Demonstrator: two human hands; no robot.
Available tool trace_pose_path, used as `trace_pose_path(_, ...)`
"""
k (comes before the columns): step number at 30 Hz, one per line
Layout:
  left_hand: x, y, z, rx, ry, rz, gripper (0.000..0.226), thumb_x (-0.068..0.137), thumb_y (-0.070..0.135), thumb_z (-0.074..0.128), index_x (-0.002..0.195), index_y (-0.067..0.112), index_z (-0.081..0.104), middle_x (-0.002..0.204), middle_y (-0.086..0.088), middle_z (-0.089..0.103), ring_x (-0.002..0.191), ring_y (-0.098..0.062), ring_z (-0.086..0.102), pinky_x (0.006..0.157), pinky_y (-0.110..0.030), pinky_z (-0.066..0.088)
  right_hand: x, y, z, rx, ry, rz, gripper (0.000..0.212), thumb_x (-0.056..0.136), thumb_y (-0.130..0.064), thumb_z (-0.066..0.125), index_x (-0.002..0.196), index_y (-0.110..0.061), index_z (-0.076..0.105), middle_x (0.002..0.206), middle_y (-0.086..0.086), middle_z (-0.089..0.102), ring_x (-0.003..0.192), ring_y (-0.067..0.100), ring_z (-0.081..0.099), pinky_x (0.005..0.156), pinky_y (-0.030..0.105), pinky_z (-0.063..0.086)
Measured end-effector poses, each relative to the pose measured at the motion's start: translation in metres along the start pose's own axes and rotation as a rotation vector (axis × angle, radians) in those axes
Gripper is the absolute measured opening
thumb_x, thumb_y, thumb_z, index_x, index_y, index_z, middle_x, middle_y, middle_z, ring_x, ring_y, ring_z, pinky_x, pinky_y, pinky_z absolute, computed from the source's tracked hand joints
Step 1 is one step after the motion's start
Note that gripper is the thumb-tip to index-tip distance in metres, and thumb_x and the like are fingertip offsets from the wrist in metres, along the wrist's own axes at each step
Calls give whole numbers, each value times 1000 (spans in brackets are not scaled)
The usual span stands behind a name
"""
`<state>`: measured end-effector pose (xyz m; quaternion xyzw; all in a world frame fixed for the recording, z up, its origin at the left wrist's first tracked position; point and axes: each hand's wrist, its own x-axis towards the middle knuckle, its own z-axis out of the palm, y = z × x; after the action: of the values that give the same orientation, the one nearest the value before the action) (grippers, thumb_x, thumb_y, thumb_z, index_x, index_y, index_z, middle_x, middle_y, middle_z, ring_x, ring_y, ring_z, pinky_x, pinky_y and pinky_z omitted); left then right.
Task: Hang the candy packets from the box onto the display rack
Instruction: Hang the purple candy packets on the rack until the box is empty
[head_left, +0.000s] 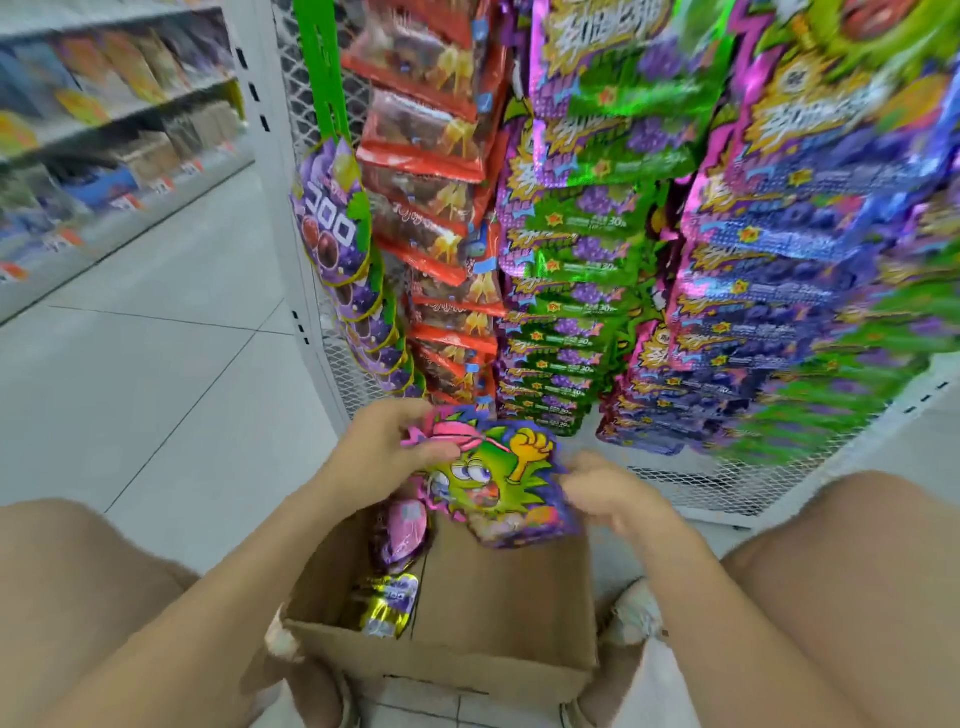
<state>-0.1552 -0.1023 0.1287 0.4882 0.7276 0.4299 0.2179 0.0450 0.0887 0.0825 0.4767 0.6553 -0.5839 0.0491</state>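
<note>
Rack (571, 260) stands beyond the box (467, 654), on pale tiled floor (156, 364) in a shop aisle. Above the box a packet (493, 483) tilts, its long axis and top pointing toward the rack. Left hand (384, 452) pinches its top corner; right hand (608, 493) curls, blurred, at its side, grip unclear.

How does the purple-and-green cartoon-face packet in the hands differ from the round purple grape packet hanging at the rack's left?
The cartoon-face packet is gripped by the left hand and right hand over the cardboard box; the round grape packet hangs on the rack. The cartoon-face packet shows a green creature, the round grape packet dark grapes and white letters. Both are glossy purple.
</note>
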Motion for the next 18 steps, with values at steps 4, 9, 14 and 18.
trace_pose_path(4,19,44,-17,-24,-81,67,35,80,27,93,68,18,62,62,14,46,62,-6,43,63,-25,34,-41,-37,-28,463,17,-245,30,97,-29,66,95,-4,80,96,18,76,80,30,67,84,46,57)
trace_pose_path(9,47,104,-20,53,-158,119,37,73,51,95,80,24,71,73,-16,65,65,-17,53,63,-35,37,-114,-78,-55,119,182,-787,19,99,-37,71,114,-29,78,96,-8,81,91,7,75,84,31,58)
trace_pose_path(14,82,190,-23,98,-203,321,13,94,42,81,91,30,75,74,-21,60,63,-28,48,64,-38,38,-153,-122,-104,-334,584,-996,7,97,-22,71,99,-24,78,84,-13,74,81,12,70,85,41,57)
trace_pose_path(18,106,262,-17,60,-120,421,16,105,36,66,90,35,71,74,-3,59,70,-18,53,69,-38,41,-190,-159,-152,-360,744,-1064,11,102,-20,63,108,-23,70,81,-14,67,72,4,62,71,21,49)
